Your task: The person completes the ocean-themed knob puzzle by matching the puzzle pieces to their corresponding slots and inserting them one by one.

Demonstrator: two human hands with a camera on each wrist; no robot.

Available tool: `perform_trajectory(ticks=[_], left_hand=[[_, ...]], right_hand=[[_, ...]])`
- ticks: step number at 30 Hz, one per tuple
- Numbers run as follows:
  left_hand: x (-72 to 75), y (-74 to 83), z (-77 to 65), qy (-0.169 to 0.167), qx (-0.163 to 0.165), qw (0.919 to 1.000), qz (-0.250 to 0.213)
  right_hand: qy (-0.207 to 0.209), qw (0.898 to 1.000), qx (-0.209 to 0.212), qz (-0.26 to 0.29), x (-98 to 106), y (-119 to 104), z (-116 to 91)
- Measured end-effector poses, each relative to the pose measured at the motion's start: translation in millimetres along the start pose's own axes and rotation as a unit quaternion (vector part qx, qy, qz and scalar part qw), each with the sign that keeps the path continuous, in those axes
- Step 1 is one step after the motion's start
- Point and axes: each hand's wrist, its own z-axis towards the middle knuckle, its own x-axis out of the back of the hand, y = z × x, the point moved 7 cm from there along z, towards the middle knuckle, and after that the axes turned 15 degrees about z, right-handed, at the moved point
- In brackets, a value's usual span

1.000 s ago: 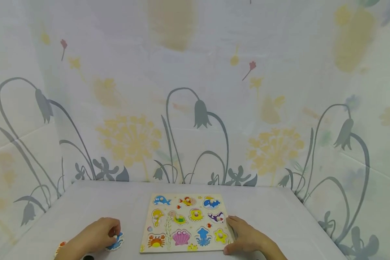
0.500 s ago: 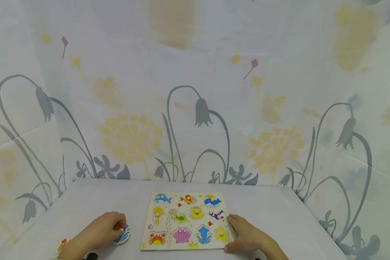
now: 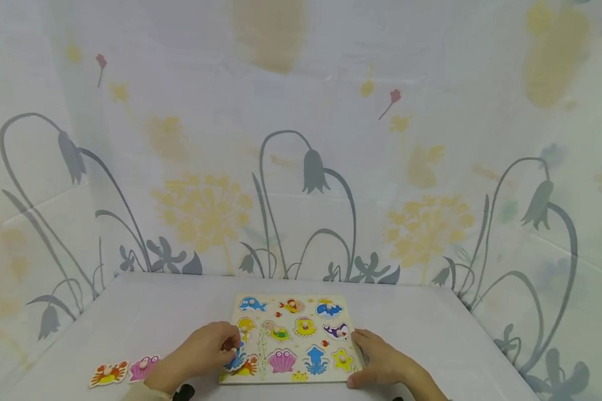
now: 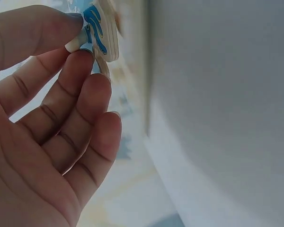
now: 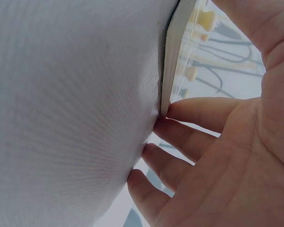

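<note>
My left hand (image 3: 208, 348) pinches the pale knob of a blue squid puzzle piece (image 3: 236, 361) between thumb and fingertips. The piece (image 4: 98, 30) is tilted in the left wrist view. In the head view it overlaps the lower left of a wooden sea-animal puzzle board (image 3: 276, 376), partly covering the board's crab picture (image 3: 251, 365). At the board's right side is my right hand (image 3: 381, 359), its fingertips against the edge and the thumb by the near corner. The board's printed squid (image 3: 315, 361) and pink shell (image 3: 282, 361) show no knobs.
On the white table left of the board lie a crab piece (image 3: 108, 373) and a pink shell piece (image 3: 143, 368), the latter close to my left forearm. Several knobbed pieces, such as the yellow starfish (image 3: 342, 360), sit in the board. A flower-patterned curtain (image 3: 301, 223) hangs behind.
My left hand has carried the squid piece rightward from the table to over the board's lower left. The shell piece has come into view behind it. My right hand stays at the board's edge.
</note>
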Motion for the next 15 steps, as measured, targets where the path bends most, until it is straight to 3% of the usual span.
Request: perform_trajectory(ticks=[6,15], left_hand=[[-9.0,31.9,27.3,-0.003,-0.047,0.9989,0.004],[-30.9,77.8,62.4,-0.032,-0.088,0.9954,0.018]], right_hand=[[0.001,1.000,-0.002,-0.004,2,-3,-1],[0.000,1.000,-0.003,0.016,1,-1,-1]])
